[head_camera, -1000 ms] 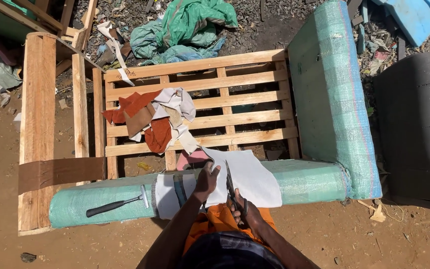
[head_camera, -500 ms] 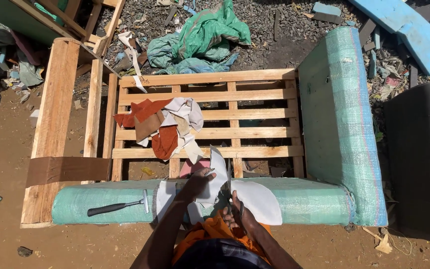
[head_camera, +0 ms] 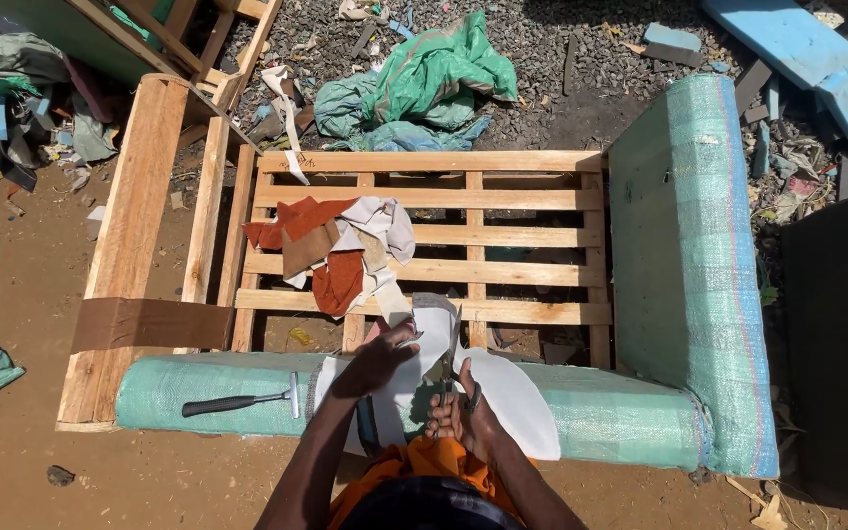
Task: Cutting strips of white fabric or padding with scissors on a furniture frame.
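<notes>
White fabric sheet (head_camera: 512, 393) lies draped over the green padded rail (head_camera: 620, 412) of a wooden sofa frame (head_camera: 444, 231). Her left hand (head_camera: 380, 358) pinches the sheet's upper edge, while the right hand (head_camera: 458, 417) is closed around scissors (head_camera: 447, 368), blades up. A hammer (head_camera: 242, 400) rests left of the left hand.

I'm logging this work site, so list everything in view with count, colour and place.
white sheet: one, white, draped over the near padded rail
scissors: one, dark, cutting the sheet
hammer: one, black handle, on the near rail, left
wooden sofa frame: one, pale wood, centre
fabric scraps: one pile, rust, brown, white, on the slats
green cloth: one heap, on gravel, top
hands: left hand holds the sheet; right hand works the scissors
</notes>
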